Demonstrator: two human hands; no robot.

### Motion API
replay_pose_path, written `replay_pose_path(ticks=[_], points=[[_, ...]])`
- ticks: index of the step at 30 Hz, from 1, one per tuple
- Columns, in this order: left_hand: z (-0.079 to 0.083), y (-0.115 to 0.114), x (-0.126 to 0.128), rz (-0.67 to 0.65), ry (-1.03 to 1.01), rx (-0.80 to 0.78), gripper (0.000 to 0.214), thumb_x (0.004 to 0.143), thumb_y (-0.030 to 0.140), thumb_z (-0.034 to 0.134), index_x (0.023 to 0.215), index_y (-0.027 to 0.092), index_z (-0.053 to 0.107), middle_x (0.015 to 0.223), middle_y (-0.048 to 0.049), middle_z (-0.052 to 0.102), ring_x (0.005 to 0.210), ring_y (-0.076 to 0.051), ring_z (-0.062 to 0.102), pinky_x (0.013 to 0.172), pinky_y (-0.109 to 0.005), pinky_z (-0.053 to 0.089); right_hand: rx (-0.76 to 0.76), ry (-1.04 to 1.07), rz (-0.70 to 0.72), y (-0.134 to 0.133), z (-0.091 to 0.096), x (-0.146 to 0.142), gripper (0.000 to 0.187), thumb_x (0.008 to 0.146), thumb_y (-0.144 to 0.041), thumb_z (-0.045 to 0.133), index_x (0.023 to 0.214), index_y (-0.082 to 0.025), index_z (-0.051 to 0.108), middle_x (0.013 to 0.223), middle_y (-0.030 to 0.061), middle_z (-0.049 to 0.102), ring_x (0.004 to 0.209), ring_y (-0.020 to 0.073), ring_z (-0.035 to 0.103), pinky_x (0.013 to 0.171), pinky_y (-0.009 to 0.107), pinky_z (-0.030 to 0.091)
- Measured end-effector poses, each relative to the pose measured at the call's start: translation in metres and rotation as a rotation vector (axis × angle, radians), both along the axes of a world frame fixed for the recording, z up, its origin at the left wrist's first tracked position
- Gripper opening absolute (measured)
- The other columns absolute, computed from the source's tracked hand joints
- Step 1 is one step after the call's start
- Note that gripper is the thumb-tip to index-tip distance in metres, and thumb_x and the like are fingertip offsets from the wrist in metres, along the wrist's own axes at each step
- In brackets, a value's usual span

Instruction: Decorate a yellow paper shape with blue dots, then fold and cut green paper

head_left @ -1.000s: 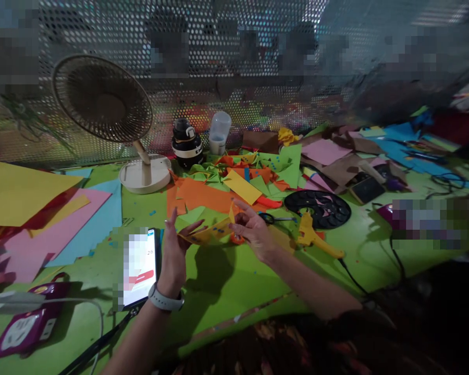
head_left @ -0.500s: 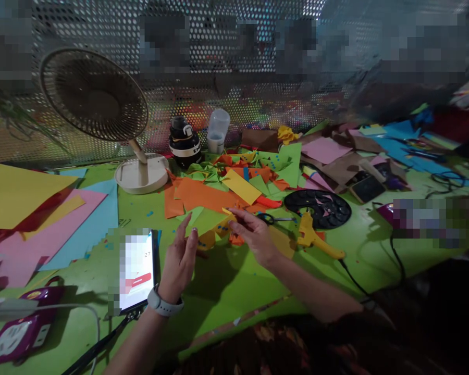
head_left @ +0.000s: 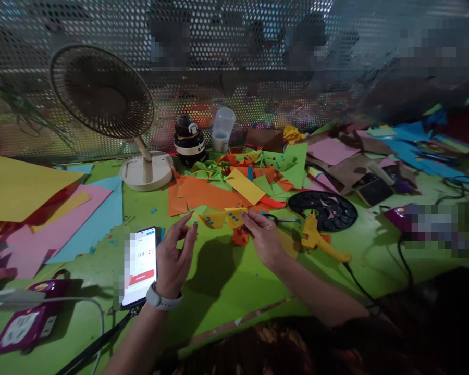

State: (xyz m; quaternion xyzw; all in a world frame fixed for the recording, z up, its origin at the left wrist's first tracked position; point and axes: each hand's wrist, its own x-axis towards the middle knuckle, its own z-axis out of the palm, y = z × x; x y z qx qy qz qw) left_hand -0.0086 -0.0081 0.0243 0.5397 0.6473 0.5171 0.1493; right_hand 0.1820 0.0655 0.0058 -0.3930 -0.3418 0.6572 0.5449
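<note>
Your right hand (head_left: 263, 237) has its thumb and index finger closed on the right end of a yellow paper strip (head_left: 214, 220), which carries blue dots. That strip hangs above the green bench (head_left: 226, 297), between your two hands, its outline bent rather than flat. Your left hand (head_left: 177, 255) has its fingers loosely curled, with the tips at the strip's left end; I cannot tell whether they pinch it or are merely just beside it. You wear a pale watch (head_left: 164, 300) on that wrist, and near it lies a phone (head_left: 143, 268) (its lit screen reads 08:27).

Beyond the strip, you have an orange sheet (head_left: 207, 195) spread flat, with a plain yellow card (head_left: 244, 186) lying at an angle among green and orange scraps. Past your right hand are scissors (head_left: 288, 220), partly hidden by it, then a yellow glue gun (head_left: 320, 242) with its nozzle near a black tray (head_left: 347, 216). At the back, a fan (head_left: 101, 94) stands left of a black bottle (head_left: 189, 141).
</note>
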Motion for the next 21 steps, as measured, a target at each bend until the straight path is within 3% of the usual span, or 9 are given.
replay_pose_path(ticks=[2, 5, 9, 14, 18, 21], points=[[-0.0052, 0.0018, 0.0001, -0.024, 0.061, 0.009, 0.038, 0.092, 0.038, 0.057, 0.125, 0.021, 0.064, 0.105, -0.0081, 0.07, 0.09, -0.018, 0.068, 0.081, -0.031, 0.054, -0.004, -0.005, 0.035, -0.0026, 0.0012, -0.0014, 0.025, 0.058, -0.038, 0.087, 0.075, -0.023, 0.078, 0.074, -0.0016, 0.066, 0.057, 0.0074, 0.053, 0.051, 0.021, 0.043], [-0.009, 0.0026, 0.0024, -0.086, -0.033, -0.045, 0.04, 0.094, 0.037, 0.054, 0.13, 0.022, 0.061, 0.124, -0.0095, 0.067, 0.105, -0.021, 0.067, 0.09, -0.033, 0.054, -0.007, -0.011, 0.069, -0.0055, 0.0012, -0.0027, 0.024, 0.058, -0.038, 0.087, 0.076, -0.024, 0.078, 0.076, -0.0018, 0.066, 0.058, 0.0075, 0.053, 0.053, 0.022, 0.043], [-0.0087, 0.0017, 0.0052, -0.091, -0.241, -0.127, 0.042, 0.089, 0.042, 0.061, 0.126, 0.022, 0.065, 0.109, -0.0063, 0.075, 0.097, -0.021, 0.071, 0.085, -0.033, 0.058, 0.018, -0.017, 0.079, -0.0065, -0.0015, -0.0031, 0.023, 0.061, -0.037, 0.086, 0.078, -0.024, 0.079, 0.078, -0.002, 0.066, 0.059, 0.0076, 0.055, 0.056, 0.022, 0.047], [-0.0094, 0.0014, 0.0044, -0.025, -0.328, -0.094, 0.024, 0.081, 0.042, 0.07, 0.093, 0.022, 0.078, 0.088, -0.0031, 0.078, 0.08, -0.019, 0.072, 0.074, -0.028, 0.059, 0.065, -0.039, 0.087, -0.0062, -0.0057, -0.0037, 0.021, 0.066, -0.038, 0.083, 0.082, -0.025, 0.079, 0.079, -0.0016, 0.066, 0.06, 0.0079, 0.055, 0.058, 0.023, 0.048], [-0.0077, 0.0003, 0.0007, -0.051, -0.283, -0.049, 0.017, 0.083, 0.038, 0.069, 0.086, 0.022, 0.075, 0.079, -0.0011, 0.076, 0.071, -0.015, 0.069, 0.064, -0.024, 0.055, 0.104, -0.1, 0.086, -0.0056, -0.0039, -0.0021, 0.018, 0.068, -0.039, 0.081, 0.079, -0.025, 0.078, 0.077, -0.0012, 0.064, 0.066, 0.0098, 0.055, 0.063, 0.025, 0.048], [-0.0062, -0.0006, -0.004, -0.069, -0.187, 0.003, 0.013, 0.085, 0.033, 0.068, 0.083, 0.022, 0.073, 0.075, 0.0003, 0.074, 0.067, -0.013, 0.067, 0.06, -0.021, 0.052, 0.272, -0.226, 0.085, -0.0058, -0.0008, 0.0016, 0.015, 0.077, -0.037, 0.075, 0.072, -0.023, 0.075, 0.074, -0.0009, 0.06, 0.07, 0.0118, 0.053, 0.066, 0.026, 0.045]])
